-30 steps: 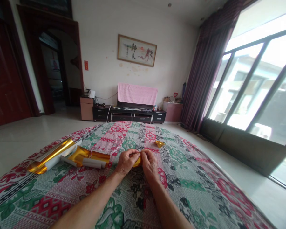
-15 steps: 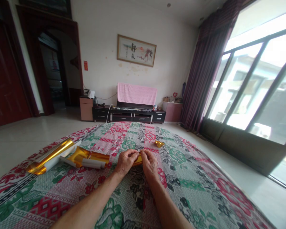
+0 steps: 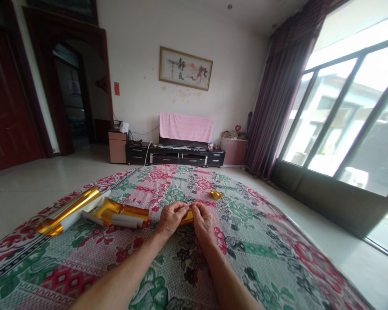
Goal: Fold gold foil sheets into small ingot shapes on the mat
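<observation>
A sheet of gold foil paper (image 3: 186, 218) is pinched between my two hands, just above the flowered cloth. My left hand (image 3: 172, 218) grips its left edge with thumb and fingers together. On the other edge, my right hand (image 3: 202, 220) is closed in the same way, its fingertips almost touching the left ones. Part of the sheet is hidden behind the fingers. Beyond my right hand lies a small folded gold foil piece (image 3: 216, 195). To the left, a stack of gold foil sheets (image 3: 123, 214) with white undersides lies partly curled.
A longer curled gold foil sheet (image 3: 71, 211) lies at the far left of the patterned cloth (image 3: 245, 249). Past the cloth's far edge stands a low black cabinet (image 3: 177, 160) with a pink towel (image 3: 186, 126) above it. Windows (image 3: 339, 116) line the right side.
Almost nothing differs. Both hands keep their pinch on the gold foil paper in the same spot, and the view has shifted very slightly.
</observation>
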{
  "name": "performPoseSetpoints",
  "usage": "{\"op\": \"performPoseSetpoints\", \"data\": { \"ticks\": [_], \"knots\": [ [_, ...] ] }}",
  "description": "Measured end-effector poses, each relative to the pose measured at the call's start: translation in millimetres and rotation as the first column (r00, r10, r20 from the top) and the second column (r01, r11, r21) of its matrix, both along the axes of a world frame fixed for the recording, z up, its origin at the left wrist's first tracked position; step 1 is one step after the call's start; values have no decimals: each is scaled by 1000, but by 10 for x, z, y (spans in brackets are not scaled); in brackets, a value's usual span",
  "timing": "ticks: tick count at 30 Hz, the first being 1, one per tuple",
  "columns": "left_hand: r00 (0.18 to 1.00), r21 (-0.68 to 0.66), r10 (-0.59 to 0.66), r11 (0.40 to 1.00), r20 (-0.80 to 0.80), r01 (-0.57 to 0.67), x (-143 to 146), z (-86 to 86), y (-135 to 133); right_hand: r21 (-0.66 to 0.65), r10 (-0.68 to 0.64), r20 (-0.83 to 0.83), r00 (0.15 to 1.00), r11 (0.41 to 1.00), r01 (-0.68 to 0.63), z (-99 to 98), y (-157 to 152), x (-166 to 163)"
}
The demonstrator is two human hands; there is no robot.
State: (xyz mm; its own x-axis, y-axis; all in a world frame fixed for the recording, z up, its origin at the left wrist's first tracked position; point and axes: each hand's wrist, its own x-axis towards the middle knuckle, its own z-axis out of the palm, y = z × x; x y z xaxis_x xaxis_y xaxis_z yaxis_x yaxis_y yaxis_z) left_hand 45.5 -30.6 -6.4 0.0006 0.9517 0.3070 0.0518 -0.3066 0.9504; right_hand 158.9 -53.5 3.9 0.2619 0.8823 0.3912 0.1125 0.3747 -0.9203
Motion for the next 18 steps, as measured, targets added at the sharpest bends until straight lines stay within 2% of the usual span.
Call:
{"op": "performPoseSetpoints", "data": {
  "ticks": [7,11,18],
  "knots": [
    [996,-74,30,997,83,-24,-1,41,-14,-5,129,0,992,992,-129,-93,73,-3],
    [990,-100,64,994,123,-52,-3,59,-14,17,122,-23,992,992,-121,-155,107,-5],
    [982,-71,88,994,166,-77,-37,21,28,-34,118,-85,989,992,-121,-152,122,41]
  ]
}}
